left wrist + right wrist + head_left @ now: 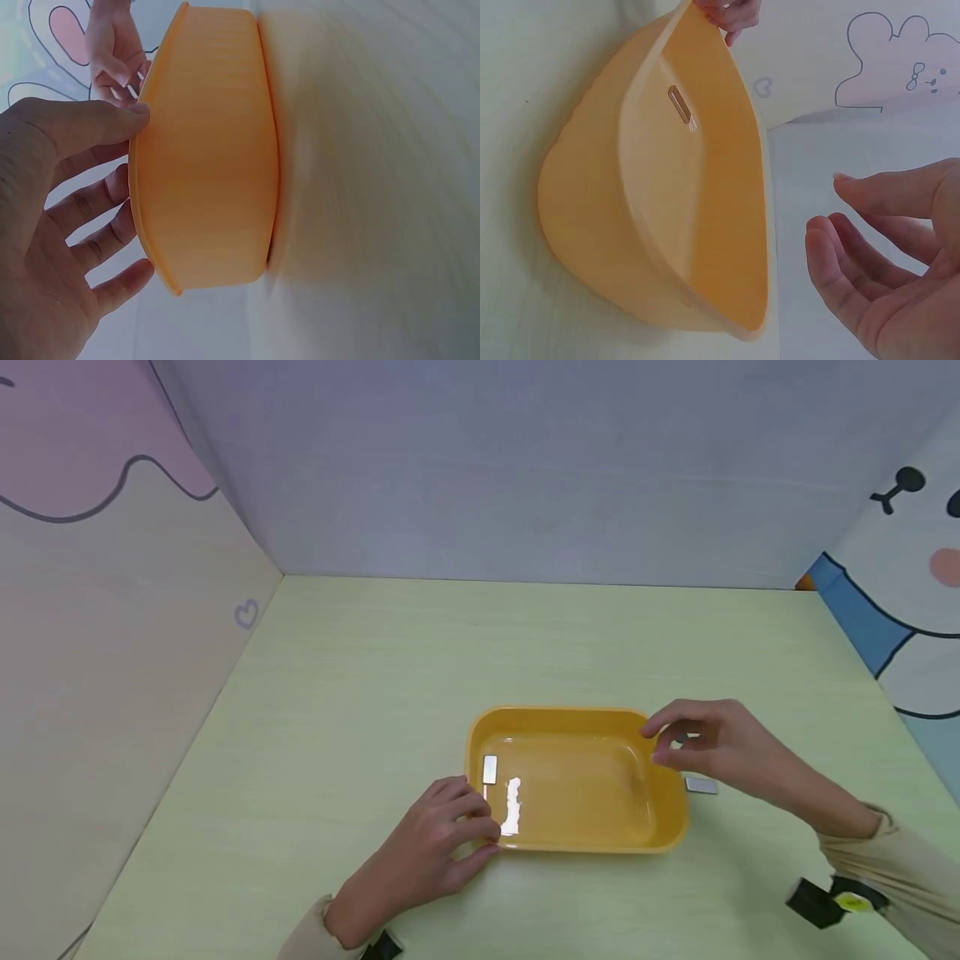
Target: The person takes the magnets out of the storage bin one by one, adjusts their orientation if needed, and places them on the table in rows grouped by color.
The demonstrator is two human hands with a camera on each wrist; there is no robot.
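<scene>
A yellow rectangular tray (577, 850) stands on the table. My left hand (438, 835) grips its near left corner, with the thumb at the outer side of the rim and the other fingers over the edge; the left wrist view shows the thumb on the orange-looking wall (206, 150). Inside the tray, near the left end, lies a small white rectangular piece (490, 769). My right hand (705, 739) hovers over the tray's right rim, fingers bent. Its thumb and fingertips stand apart with nothing between them in the right wrist view. Beyond that rim, a similar pale piece (701, 785) lies on the table.
The pale green table (360, 677) extends around the tray. A plain grey-blue panel (510, 477) rises behind it, with cartoon-printed panels at left and right. A bright glare patch (512, 806) shows on the tray floor. A dark strapped device (832, 900) sits on the right sleeve.
</scene>
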